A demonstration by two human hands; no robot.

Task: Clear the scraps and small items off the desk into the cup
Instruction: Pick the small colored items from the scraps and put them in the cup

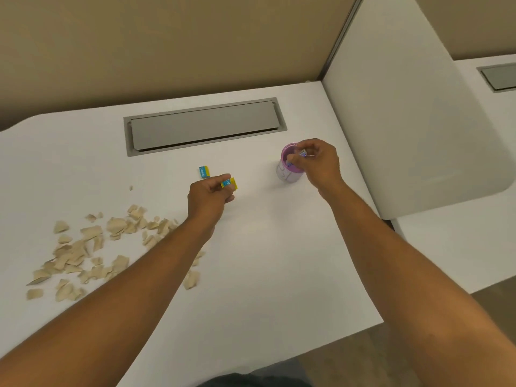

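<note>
From the head camera, a white worktop (251,275) carries a small cup (287,174) with a purple rim, standing upright right of centre, in front of the right end of a grey hatch (205,125) set into the surface. The right hand (315,163) hangs over the cup's mouth, its fingers (293,157) pinched closed on a small pale item (303,154) at the rim; what the item is cannot be told. To the left of the cup, well apart from it, the left hand (208,198) has its fingers (224,178) closed on a blue-and-yellow piece (230,183). A second blue-and-yellow piece (204,171) lies flat on the worktop just beyond that hand, farther from the cup. Far to the left of the cup, a loose spread of tan paper scraps (83,247) covers the worktop, partly hidden under the left forearm.
</note>
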